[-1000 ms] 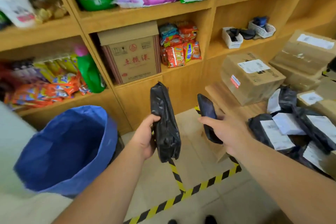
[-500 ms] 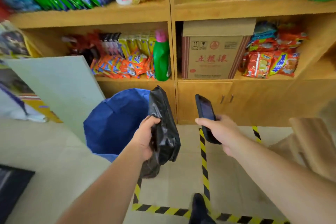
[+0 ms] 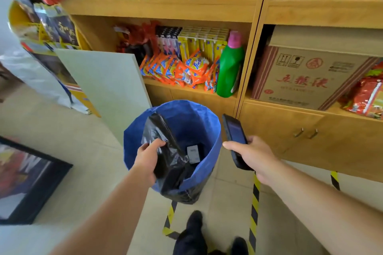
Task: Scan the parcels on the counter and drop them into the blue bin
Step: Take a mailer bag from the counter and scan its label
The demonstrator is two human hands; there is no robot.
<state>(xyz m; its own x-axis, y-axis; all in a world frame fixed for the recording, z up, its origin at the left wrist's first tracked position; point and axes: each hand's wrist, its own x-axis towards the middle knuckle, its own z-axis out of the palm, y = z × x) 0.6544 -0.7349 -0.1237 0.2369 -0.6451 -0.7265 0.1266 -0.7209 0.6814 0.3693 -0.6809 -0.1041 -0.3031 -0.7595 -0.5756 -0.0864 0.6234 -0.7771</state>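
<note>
My left hand [image 3: 147,160] is gripping one black plastic mailer parcel [image 3: 169,158], thumb across its face and fingers curled behind it, and is holding it upright above the open mouth of the blue bin [image 3: 209,130], its lower end hanging in front of the near rim. My right hand [image 3: 251,156] is wrapping around one black handheld scanner [image 3: 236,138], its screen tilted up, just beside the bin's right edge. Inside the bin one parcel with a white label [image 3: 192,154] is already lying; whether others are lying under it I cannot tell. The risk, as I am judging it, is in the release: the mailer is hanging close to the near rim, so letting go here could catch its bottom corner on the soft edge and tip it out onto the tiled floor [image 3: 68,136], or fold the bin's limp wall inward. The slippery film could also be sliding from my grip early. The bin is standing on the floor in front of a wooden shelf unit [image 3: 257,51], where I am counting one green bottle with a pink cap [image 3: 230,68], one brown cardboard carton [image 3: 310,72] and a heap of orange sachets [image 3: 178,68] too jumbled to number. One pale board [image 3: 103,80] is leaning just left of the bin.
</note>
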